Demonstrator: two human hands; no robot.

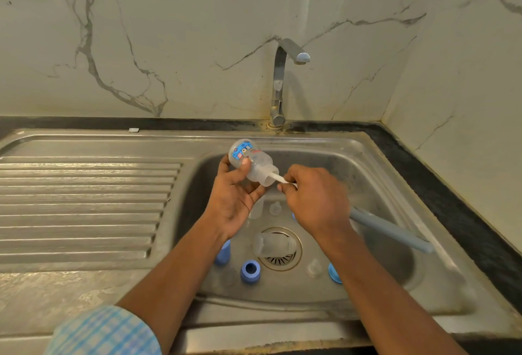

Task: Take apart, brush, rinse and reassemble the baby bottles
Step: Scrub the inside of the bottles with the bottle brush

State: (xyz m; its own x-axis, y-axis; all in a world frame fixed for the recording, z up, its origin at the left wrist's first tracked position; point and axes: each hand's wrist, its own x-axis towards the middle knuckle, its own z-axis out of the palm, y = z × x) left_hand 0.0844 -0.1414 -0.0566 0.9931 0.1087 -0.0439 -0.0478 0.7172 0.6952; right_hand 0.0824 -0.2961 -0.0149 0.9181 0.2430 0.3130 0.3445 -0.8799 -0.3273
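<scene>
My left hand (236, 198) grips a clear baby bottle (251, 161) with a blue and red label, held tilted over the sink basin with its mouth toward the right. My right hand (316, 199) grips the bottle brush, whose white stem (278, 179) enters the bottle's mouth and whose grey-blue handle (392, 230) sticks out to the right. Another clear bottle (272, 245) lies on the drain. Blue collars (250, 270) (223, 253) (334, 272) and clear nipples (275, 208) (314, 267) lie scattered on the basin floor.
The steel sink (367, 157) has a ribbed drainboard (84, 207) on the left. A chrome tap (282, 83) stands behind the basin with no water running. Marble-patterned walls close in at the back and right, with a dark counter strip (452, 199) along the right.
</scene>
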